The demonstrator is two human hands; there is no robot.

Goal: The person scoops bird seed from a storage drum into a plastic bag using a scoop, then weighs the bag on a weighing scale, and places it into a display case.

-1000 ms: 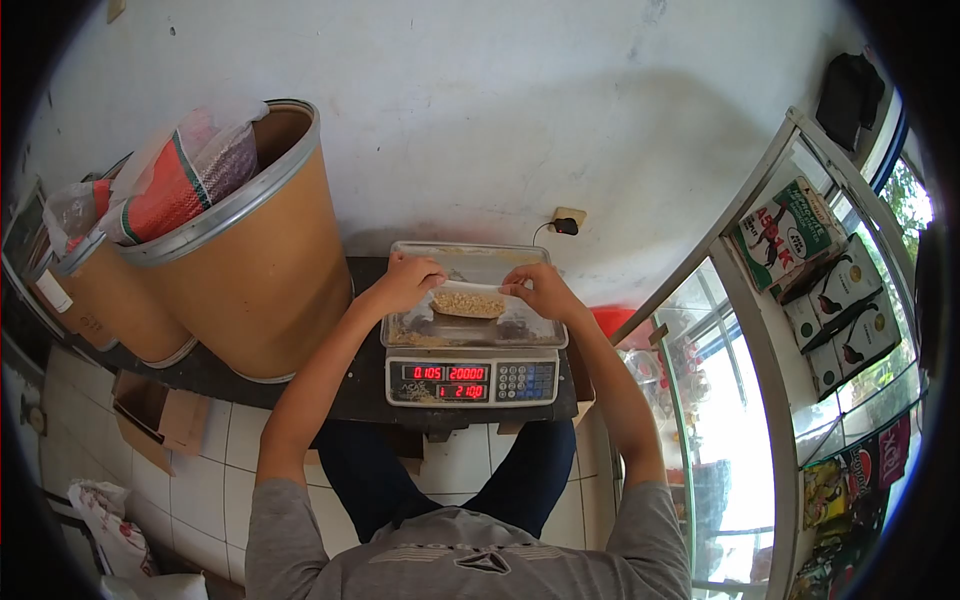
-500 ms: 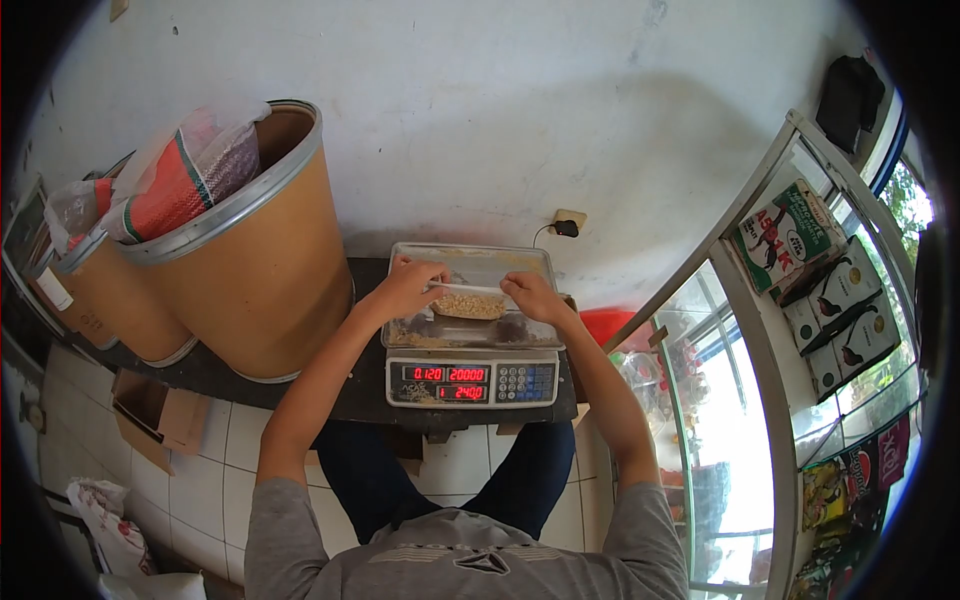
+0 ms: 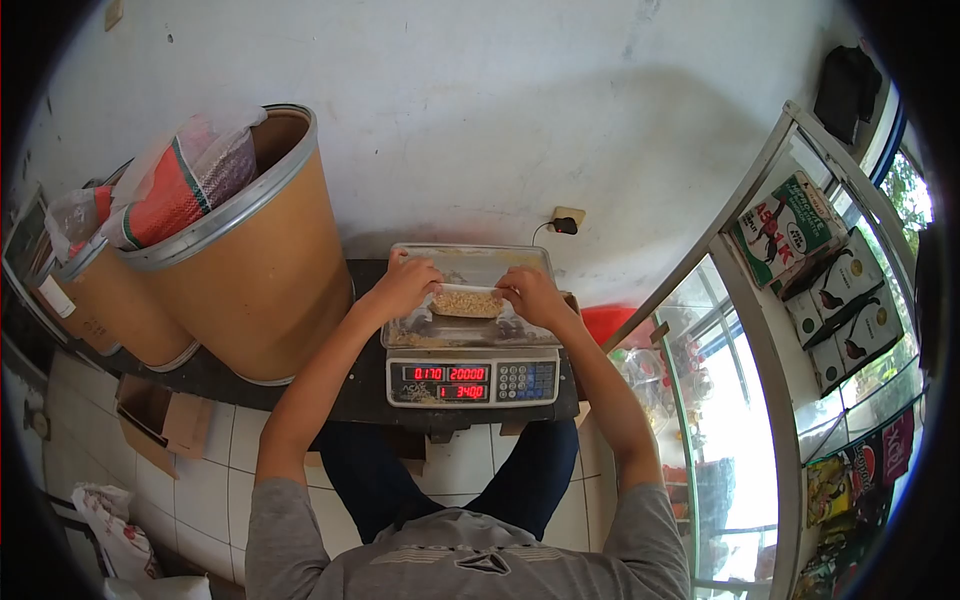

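Note:
A clear plastic bag of pale grain (image 3: 467,303) lies on the metal tray (image 3: 420,331) of a digital scale (image 3: 473,378). At the bag's upper left corner, my left hand (image 3: 408,284) is closed on the plastic. My right hand (image 3: 532,296) pinches the upper right corner, its fingertips together. The upper part of the bag is folded over between the two hands. Red digits on the scale's display read 0.170, 20000 and 340.0. Grain dust is scattered on the tray.
Large brown drums (image 3: 240,270) holding woven sacks (image 3: 170,195) stand at the left. A glass display case (image 3: 765,340) with packets (image 3: 790,232) is at the right. A plug (image 3: 565,226) sits in the wall behind the scale. An open cardboard box (image 3: 165,420) is on the floor.
The bag's top edge has moved down closer to the grain, and my right hand has shifted slightly inward. The display went from 0.120 to 0.170 and from 240.0 to 340.0.

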